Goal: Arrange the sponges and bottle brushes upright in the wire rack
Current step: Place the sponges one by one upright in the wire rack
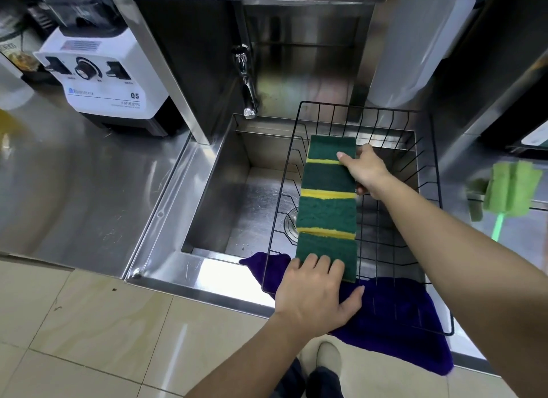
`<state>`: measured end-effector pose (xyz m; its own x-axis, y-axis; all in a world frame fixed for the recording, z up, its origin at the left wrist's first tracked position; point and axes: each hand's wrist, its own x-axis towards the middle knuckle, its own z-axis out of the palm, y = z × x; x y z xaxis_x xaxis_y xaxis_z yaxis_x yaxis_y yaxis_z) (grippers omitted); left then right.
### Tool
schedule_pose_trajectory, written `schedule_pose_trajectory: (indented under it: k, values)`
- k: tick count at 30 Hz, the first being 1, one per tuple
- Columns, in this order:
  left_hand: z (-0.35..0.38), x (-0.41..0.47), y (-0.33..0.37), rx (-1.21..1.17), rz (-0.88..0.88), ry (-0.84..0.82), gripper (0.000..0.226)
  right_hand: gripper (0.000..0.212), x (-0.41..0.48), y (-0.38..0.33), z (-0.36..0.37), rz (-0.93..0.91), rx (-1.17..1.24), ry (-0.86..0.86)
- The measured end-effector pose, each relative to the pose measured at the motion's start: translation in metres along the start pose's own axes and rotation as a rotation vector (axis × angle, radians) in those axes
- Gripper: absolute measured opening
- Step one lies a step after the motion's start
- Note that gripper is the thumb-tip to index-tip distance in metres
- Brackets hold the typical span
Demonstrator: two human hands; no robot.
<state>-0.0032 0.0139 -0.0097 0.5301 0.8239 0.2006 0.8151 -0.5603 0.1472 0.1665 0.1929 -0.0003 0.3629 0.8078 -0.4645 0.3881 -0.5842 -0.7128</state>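
Sink [207, 172], set in a steel counter, with a black wire rack [438, 190] over its right half; the rack's near edge rests on a purple cloth [415, 332] draped over the sink's front rim. Four green-and-yellow sponges [327, 207] stand on edge in a row along the rack's left side, running from the rack's front edge toward its back. They are judged light, soft and compressible, with a rough scouring face that grips well; pressing the row from both ends, as here, should keep it together, though a hard squeeze could buckle it. Left hand [314, 291]: fingers spread flat against the nearest sponge, at the rack's front edge, pressing rather than clenched. Right hand [364, 169]: wrapped around the right edge of the farthest sponges, thumb on the green face. A green bottle brush [510, 190] lies on the counter beyond the rack's right edge, well apart from both hands; its thin handle is judged the place to take hold.
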Motion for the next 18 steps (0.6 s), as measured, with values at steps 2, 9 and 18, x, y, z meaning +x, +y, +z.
schedule_pose_trajectory:
  k: [2, 9, 18]
  values:
    - [0.000, 0.000, 0.000, -0.002, 0.004, -0.006, 0.044, 0.044, -0.001, 0.004, 0.002, -0.030, 0.012, -0.014]
    - [0.000, 0.000, 0.000, -0.003, 0.012, 0.003, 0.044, 0.050, -0.010, 0.009, -0.001, -0.083, 0.002, 0.023]
    - [0.000, 0.003, 0.001, -0.005, 0.057, -0.028, 0.044, 0.033, -0.032, 0.018, -0.044, -0.186, 0.034, 0.180]
